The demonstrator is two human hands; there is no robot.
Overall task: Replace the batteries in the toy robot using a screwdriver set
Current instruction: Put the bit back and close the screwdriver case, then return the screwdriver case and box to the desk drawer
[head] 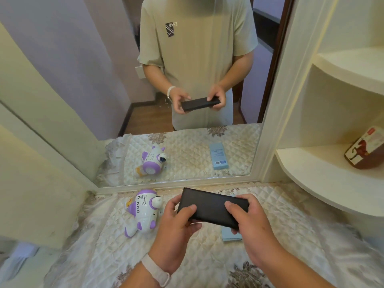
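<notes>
I hold a flat black case, the screwdriver set, above the quilted table top. My left hand grips its left end with the thumb on top. My right hand grips its right end, fingers curled over the top edge. The case looks closed. The white and purple toy robot lies on its side on the quilt, to the left of my left hand. A light blue box lies on the quilt under my right hand, mostly hidden.
A large mirror stands at the back of the table and reflects me, the robot and the blue box. Cream curved shelves rise at the right, with an orange-brown bottle on one. The quilted cloth covers the table.
</notes>
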